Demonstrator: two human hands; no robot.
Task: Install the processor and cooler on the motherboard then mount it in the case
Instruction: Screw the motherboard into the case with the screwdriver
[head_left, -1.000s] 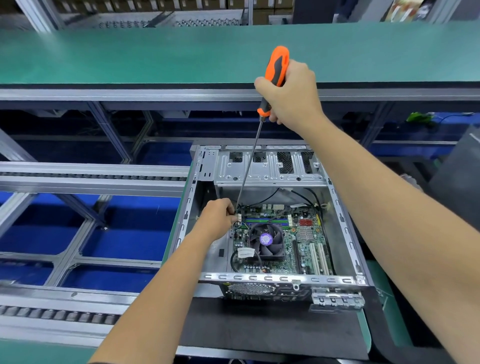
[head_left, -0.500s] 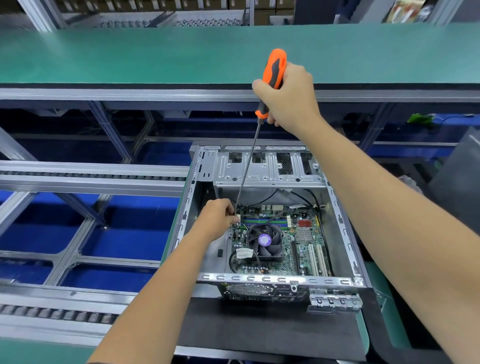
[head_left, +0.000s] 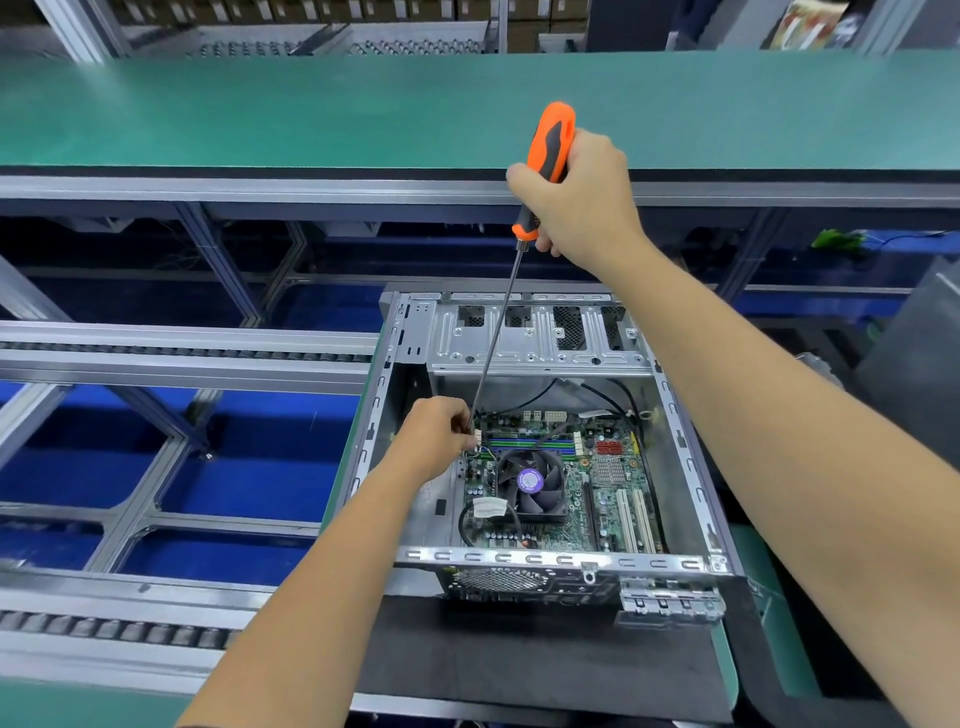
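An open metal computer case (head_left: 410, 343) lies on a black mat, with a green motherboard (head_left: 608, 499) lying flat inside it. A black cooler fan (head_left: 531, 486) with a purple centre label sits on the board. My right hand (head_left: 582, 202) grips the orange and black handle of a long screwdriver (head_left: 549, 145) above the case. The thin shaft slants down to the board's far left corner. There my left hand (head_left: 434, 436) pinches the shaft near its tip, which is hidden behind my fingers.
A black mat (head_left: 519, 649) lies under the case on a green surface. To the left run roller conveyor rails (head_left: 182, 358) over blue flooring. A long green bench top (head_left: 311, 109) spans the back. A dark grey panel (head_left: 914, 353) stands at the right.
The screwdriver handle and my right hand have shifted slightly left and down. My left hand stays at the shaft tip by the board's corner.
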